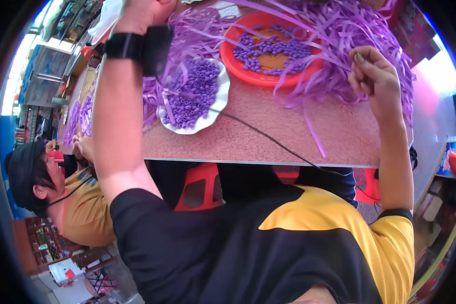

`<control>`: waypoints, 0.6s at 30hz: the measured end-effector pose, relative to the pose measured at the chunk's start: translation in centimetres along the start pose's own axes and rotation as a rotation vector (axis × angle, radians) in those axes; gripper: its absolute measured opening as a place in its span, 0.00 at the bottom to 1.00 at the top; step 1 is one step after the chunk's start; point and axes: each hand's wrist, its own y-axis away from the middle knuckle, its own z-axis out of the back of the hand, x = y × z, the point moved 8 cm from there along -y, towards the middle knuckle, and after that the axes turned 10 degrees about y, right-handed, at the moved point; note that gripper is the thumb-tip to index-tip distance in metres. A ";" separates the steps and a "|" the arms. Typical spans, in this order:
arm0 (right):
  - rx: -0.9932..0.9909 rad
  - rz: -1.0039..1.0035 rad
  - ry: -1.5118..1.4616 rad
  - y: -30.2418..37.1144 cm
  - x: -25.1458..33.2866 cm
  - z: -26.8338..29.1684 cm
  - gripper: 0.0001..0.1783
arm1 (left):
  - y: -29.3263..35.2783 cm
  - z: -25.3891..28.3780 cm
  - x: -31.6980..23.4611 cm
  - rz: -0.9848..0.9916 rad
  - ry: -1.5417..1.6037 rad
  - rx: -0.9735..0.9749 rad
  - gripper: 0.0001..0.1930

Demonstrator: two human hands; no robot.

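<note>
At the upper edge, my left hand (143, 14) is closed, its fingertips partly cut off by the frame. What it holds, if anything, cannot be made out. Over the table's right part, my right hand (376, 75) has curled, pinched fingers, with a purple ribbon (334, 52) running to them. Between my arms stand a white scalloped dish (190, 129) heaped with purple beads (195, 91) and, farther off, a red-orange round tray (261, 78) with similar beads (248, 53) spread inside. Tangled purple ribbons (359, 30) lie beyond both dishes.
A black box on a strap (157, 49) sits on my left wrist; its black cable (266, 137) crosses the pinkish table (258, 116). At left, another person (40, 177) in a dark hat works with their hands at the table. Red stools (200, 187) stand under it.
</note>
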 end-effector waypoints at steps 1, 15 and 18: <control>-0.012 -0.009 0.091 0.2 -0.4 -0.4 0.08 | -2.1 3.1 0.1 0.003 -0.002 -0.013 0.04; -0.186 0.137 0.499 0.7 0.4 -0.2 0.08 | -3.5 10.5 -2.5 -0.375 -0.678 -0.459 0.04; -0.225 0.206 0.541 0.6 0.5 0.4 0.09 | -4.1 11.9 -4.2 -0.461 -0.693 -0.487 0.10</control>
